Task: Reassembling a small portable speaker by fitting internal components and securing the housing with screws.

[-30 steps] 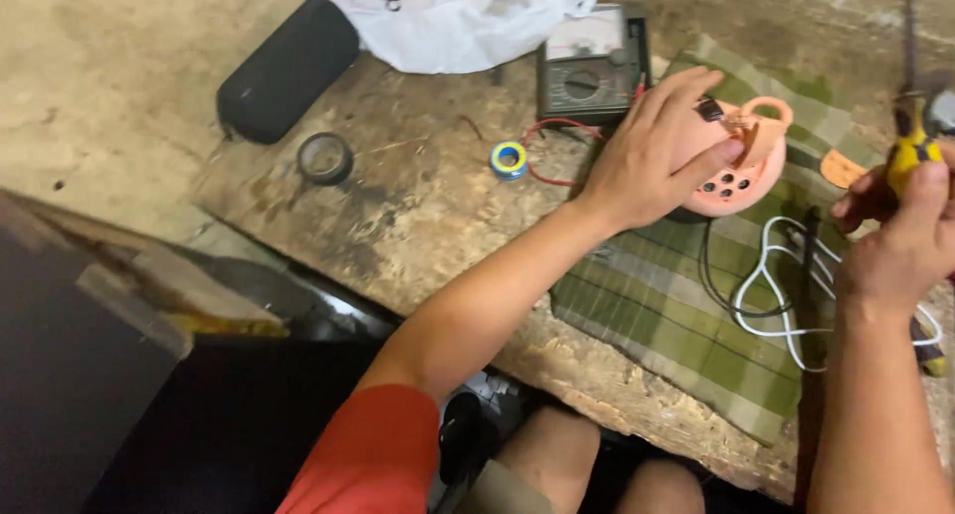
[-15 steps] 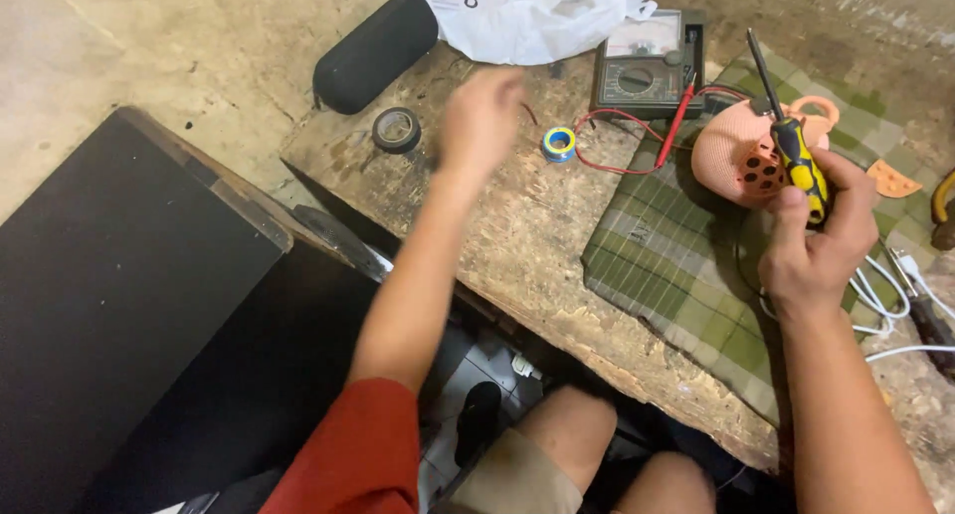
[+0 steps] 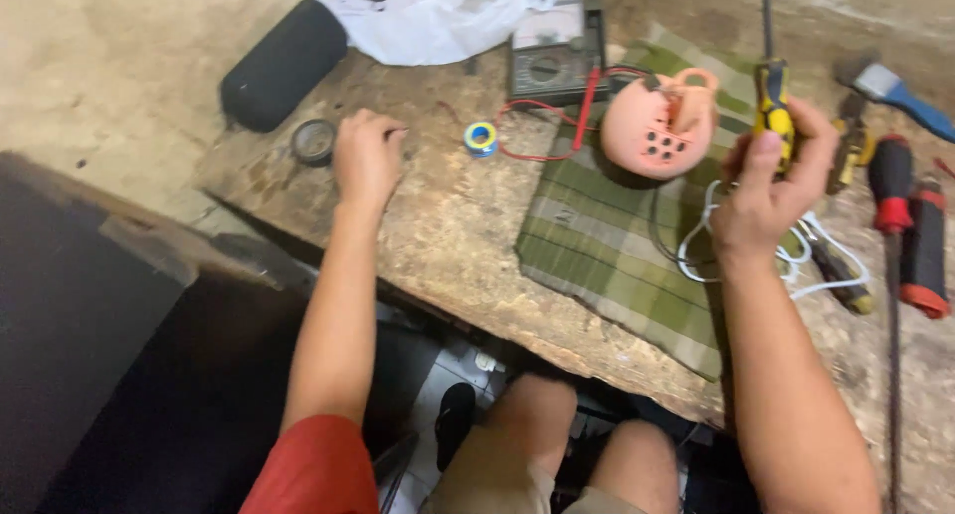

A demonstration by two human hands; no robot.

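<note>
Screwdriver (image 3: 772,116), yellow-and-black handle, sits upright in the right hand (image 3: 766,191), fingers wrapped round the grip, shaft pointing to the far side, just right of the pink housing (image 3: 655,128) on the plaid cloth (image 3: 607,245). Half a second ago the same hand held it over the housing; it is now drawn off to the right. Left hand (image 3: 366,158) has gone from the housing to the bare bench at left, fingers curled loosely, resting near a small round tin (image 3: 314,141); whether it pinches anything, cannot tell. Housing is unheld.
</note>
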